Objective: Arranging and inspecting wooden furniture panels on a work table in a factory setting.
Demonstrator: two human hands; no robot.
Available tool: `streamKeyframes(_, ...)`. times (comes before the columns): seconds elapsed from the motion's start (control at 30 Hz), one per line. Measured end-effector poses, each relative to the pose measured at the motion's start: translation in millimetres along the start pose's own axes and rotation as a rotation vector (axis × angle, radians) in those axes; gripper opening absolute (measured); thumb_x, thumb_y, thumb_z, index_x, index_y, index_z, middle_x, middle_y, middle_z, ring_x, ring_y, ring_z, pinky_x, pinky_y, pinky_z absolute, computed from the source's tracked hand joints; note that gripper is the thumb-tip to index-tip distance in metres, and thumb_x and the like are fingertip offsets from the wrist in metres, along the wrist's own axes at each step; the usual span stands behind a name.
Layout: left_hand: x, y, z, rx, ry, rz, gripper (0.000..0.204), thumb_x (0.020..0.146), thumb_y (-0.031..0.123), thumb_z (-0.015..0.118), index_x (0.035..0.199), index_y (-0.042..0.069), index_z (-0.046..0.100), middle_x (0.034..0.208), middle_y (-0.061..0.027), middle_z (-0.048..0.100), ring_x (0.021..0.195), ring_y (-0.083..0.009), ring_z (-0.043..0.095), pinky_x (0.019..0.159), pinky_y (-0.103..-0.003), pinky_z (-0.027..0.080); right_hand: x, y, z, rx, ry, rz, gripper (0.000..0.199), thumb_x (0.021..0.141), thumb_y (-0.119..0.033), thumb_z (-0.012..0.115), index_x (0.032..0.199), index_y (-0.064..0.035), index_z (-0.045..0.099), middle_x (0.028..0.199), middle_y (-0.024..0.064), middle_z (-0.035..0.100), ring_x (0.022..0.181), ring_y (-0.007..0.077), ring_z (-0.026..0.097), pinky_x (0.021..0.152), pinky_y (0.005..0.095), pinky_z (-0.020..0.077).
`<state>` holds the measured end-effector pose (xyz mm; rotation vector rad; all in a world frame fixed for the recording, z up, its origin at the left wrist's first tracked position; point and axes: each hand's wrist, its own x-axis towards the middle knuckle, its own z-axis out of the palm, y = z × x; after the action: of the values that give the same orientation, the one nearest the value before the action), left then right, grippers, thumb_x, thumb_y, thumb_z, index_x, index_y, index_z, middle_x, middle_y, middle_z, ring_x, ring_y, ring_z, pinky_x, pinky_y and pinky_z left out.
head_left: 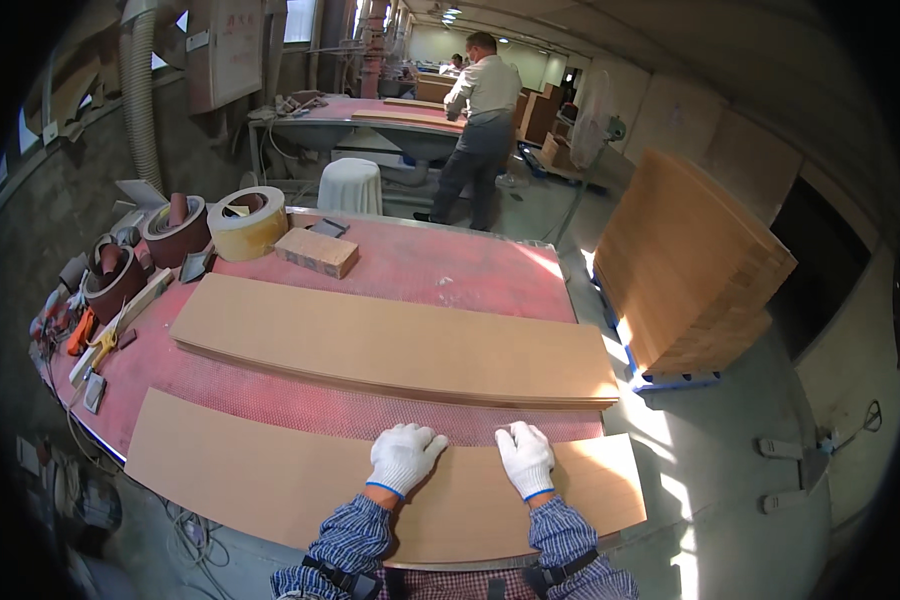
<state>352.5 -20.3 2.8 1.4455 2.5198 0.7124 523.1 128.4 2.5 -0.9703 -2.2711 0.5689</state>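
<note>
A long tan board lies across the near side of the red-topped table. My left hand, in a white knitted glove, is closed over the far edge of this board, right of its middle. A short way to the right, my right hand grips the same edge in a matching glove, fingertips curled over it. Beyond them, apart from the board, rests a low stack of similar boards. The undersides of both hands are hidden.
Abrasive rolls, a brown block and a yellow-handled tool sit at the table's left and back. To the right, a tall stack of boards stands on a blue pallet. Another person stands at a farther table.
</note>
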Motion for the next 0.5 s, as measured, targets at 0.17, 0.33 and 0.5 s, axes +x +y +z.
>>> streamKeyframes(0.17,-1.6,-1.7,1.5,0.023,-0.003,-0.005,0.039,0.092,0.045,0.059,0.089,0.01,0.075,0.088,-0.0118,0.071,0.09,-0.0321,0.066,0.081,-0.044,0.054,0.8,-2.7,1.4,-0.055,-0.121,0.094,0.023,0.089,-0.034,0.067,0.087,-0.0104,0.068,0.073,0.0134,0.068,0.075,0.0336,0.068,0.068,0.0453,0.052)
streamKeyframes(0.33,-0.9,-1.0,0.8,0.015,0.036,0.015,0.035,0.092,0.042,0.061,0.085,0.011,0.075,0.084,-0.0121,0.07,0.085,-0.0329,0.066,0.076,-0.045,0.053,0.7,4.9,3.8,0.01,-0.11,0.118,0.025,0.09,-0.034,0.065,0.086,-0.0096,0.068,0.071,0.0104,0.068,0.07,0.0301,0.068,0.066,0.0423,0.0512)
streamKeyframes(0.5,-1.8,-1.6,3.3,-0.011,0.083,0.038,0.035,0.091,0.042,0.062,0.082,0.01,0.075,0.081,-0.012,0.069,0.082,-0.0335,0.065,0.074,-0.045,0.053,4.3,7.1,4.8,-0.001,-0.154,0.16,0.025,0.09,-0.033,0.065,0.084,-0.0088,0.067,0.069,0.0103,0.068,0.068,0.0298,0.067,0.064,0.0414,0.0506)
